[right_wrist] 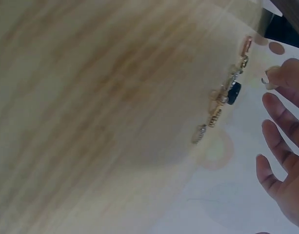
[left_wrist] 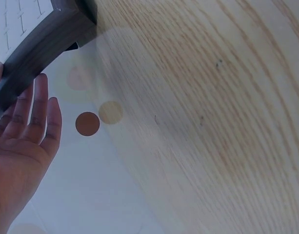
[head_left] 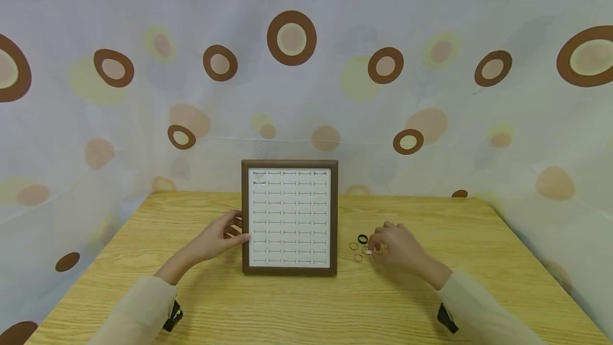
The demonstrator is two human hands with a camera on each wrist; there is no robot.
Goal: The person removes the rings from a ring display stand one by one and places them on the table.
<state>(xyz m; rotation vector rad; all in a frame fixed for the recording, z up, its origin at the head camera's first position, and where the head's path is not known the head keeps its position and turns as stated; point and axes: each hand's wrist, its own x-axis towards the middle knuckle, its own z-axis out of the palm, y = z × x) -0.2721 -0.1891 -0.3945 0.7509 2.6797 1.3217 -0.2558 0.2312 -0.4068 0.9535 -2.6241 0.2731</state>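
A ring display board [head_left: 289, 217] with a brown frame and a white slotted face stands upright on the table. At its left edge my left hand [head_left: 222, 236] holds the frame, thumb on the front and fingers reaching behind. A faint pale shape marks the upper left slots. To the right of the board my right hand [head_left: 395, 246] pinches a small, pale ring [right_wrist: 267, 84] between thumb and forefinger. Close by lie a black ring [head_left: 362, 239] and several gold and silver-coloured rings [right_wrist: 215, 117]; the right hand partly hides this group in the head view.
The wooden table [head_left: 230, 307] carries everything. Behind it and along both sides hangs a pale curtain [head_left: 306, 100] with brown and yellow round shapes. Dark straps [head_left: 173, 315] show at both wrists by the pale sleeves.
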